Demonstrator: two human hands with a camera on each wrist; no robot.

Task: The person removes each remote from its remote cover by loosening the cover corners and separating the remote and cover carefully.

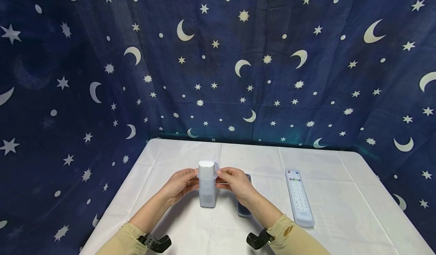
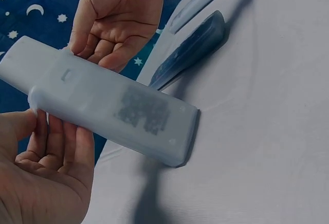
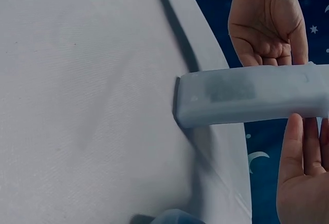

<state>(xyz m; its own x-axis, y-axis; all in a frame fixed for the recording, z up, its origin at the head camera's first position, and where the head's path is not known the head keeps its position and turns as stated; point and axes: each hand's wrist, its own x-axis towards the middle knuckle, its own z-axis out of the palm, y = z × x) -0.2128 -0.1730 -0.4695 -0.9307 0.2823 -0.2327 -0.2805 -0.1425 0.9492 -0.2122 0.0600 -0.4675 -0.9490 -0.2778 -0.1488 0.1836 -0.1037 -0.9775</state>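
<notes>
A white remote control (image 1: 206,167) stands upright between both hands, partly inside a translucent silicone cover (image 1: 207,194). Its top end sticks out of the cover. My left hand (image 1: 180,185) pinches the cover's rim on the left side, and my right hand (image 1: 236,182) pinches the rim on the right. In the left wrist view a dark printed patch shows through the cover (image 2: 108,98), whose lower end meets the table or is just over it. My left hand (image 2: 51,167) has its thumb at the rim there. The right wrist view cuts off the remote's top.
Behind my right hand lies a dark remote control (image 1: 244,209), partly hidden by that hand and forearm. Another white remote in a clear cover (image 1: 299,198) lies farther right. A white cloth covers the table (image 1: 190,236); a starry blue curtain (image 1: 218,65) hangs behind.
</notes>
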